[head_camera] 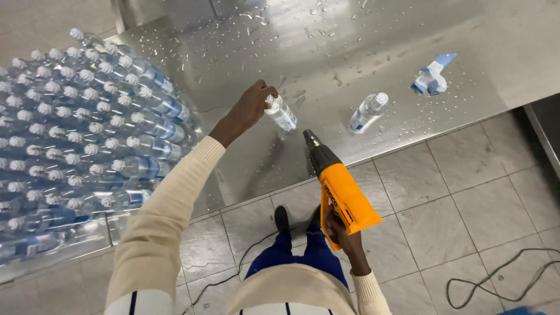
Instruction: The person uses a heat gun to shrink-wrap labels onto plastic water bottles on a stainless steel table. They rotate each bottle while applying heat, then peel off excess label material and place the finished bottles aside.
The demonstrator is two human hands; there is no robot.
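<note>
Water bottle (281,112), clear, white-capped, blue-labelled, tilted

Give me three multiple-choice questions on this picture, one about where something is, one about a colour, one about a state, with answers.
1. Where does the second, unheld bottle stand?
A. on the floor tiles
B. on the wet steel table, right of the held bottle
C. on the bottle stack

2. What colour is the body of the heat gun?
A. orange-yellow
B. green
C. red

3. How is the left hand holding its bottle?
A. flat on its side
B. upright by its base
C. tilted, gripped at the cap end

Answers: 1 B, it stands on the table beside water drops. 2 A, the casing in the right hand is orange-yellow with a dark nozzle. 3 C, the fingers close on the top and the bottle leans.
</note>
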